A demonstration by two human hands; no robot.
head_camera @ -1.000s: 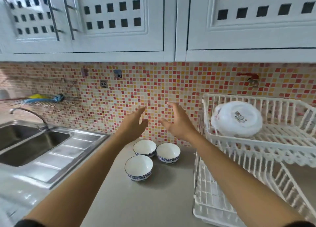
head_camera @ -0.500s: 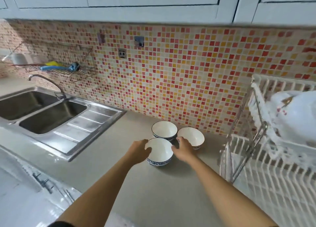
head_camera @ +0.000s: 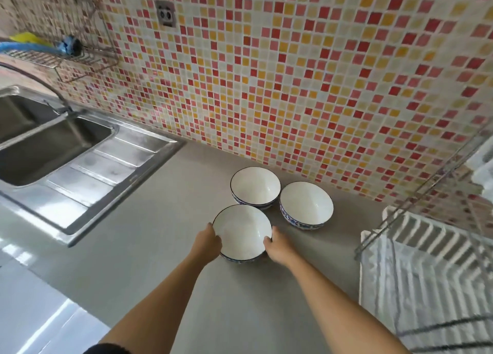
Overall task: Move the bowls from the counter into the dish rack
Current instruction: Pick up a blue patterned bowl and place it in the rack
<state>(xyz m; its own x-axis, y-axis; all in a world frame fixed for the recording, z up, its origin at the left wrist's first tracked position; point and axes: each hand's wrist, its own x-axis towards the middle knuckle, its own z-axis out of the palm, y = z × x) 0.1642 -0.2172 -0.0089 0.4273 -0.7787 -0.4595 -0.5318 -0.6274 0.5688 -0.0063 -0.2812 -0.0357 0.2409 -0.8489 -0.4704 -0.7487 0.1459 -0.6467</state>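
Note:
Three white bowls with blue patterned outsides stand on the grey counter [head_camera: 149, 247] near the tiled wall. The nearest bowl [head_camera: 241, 232] is gripped from both sides: my left hand [head_camera: 207, 243] on its left rim, my right hand [head_camera: 277, 247] on its right rim. Behind it stand a second bowl [head_camera: 255, 187] and, to the right, a third bowl [head_camera: 306, 204], both untouched. The white dish rack [head_camera: 426, 260] is at the right edge, its lower tier showing slats.
A steel double sink [head_camera: 53, 145] with drainboard fills the left side. A wire shelf [head_camera: 53, 57] with blue and yellow items hangs on the mosaic wall. A wall socket [head_camera: 166, 13] sits above. The rack's metal frame [head_camera: 416, 193] slants near the third bowl.
My hands dropped from in front of the wall onto the nearest bowl and now grip its sides. The view has tilted down and moved closer to the counter.

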